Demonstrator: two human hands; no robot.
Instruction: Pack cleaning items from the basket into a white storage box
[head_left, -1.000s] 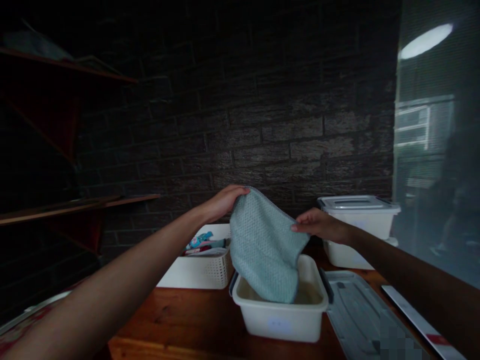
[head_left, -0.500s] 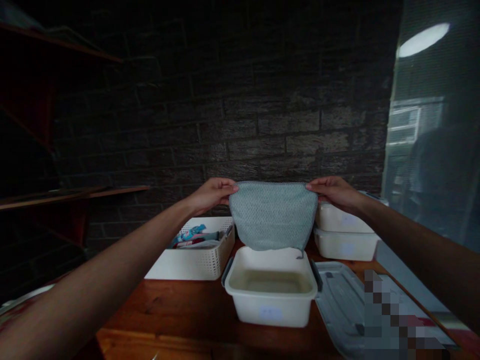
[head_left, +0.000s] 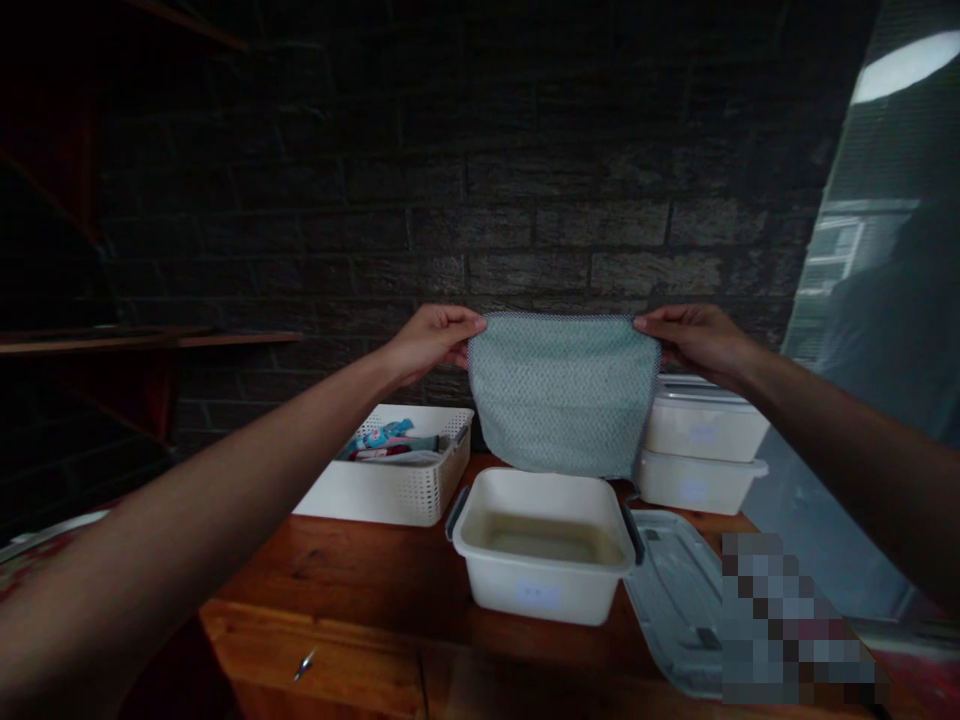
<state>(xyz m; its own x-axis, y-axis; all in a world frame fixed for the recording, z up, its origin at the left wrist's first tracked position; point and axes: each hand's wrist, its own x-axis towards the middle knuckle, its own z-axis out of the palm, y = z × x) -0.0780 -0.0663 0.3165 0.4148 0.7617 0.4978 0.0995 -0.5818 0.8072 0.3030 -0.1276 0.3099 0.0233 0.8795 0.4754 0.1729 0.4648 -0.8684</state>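
A pale green textured cloth (head_left: 562,395) hangs spread between my two hands, above and behind an open white plastic box. My left hand (head_left: 439,340) pinches its upper left corner between thumb and fingers. At the upper right corner, my right hand (head_left: 694,338) grips it the same way. The open white box (head_left: 536,590) stands on the wooden cabinet top, with grey side handles and what looks like murky water inside. Beside it on the right lies a grey translucent lid (head_left: 671,600).
To the left stands a white perforated basket (head_left: 375,495) with blue and red packets. Two lidded white boxes (head_left: 697,445) are stacked at the back right. A dark brick wall (head_left: 487,180) rises behind. Wooden shelves (head_left: 225,340) jut out at left. A pixelated patch covers the right front.
Both hands have risen slightly in view and drawn a little farther apart, stretching the cloth wider. The camera view has shifted a little; the boxes and basket stay in place.
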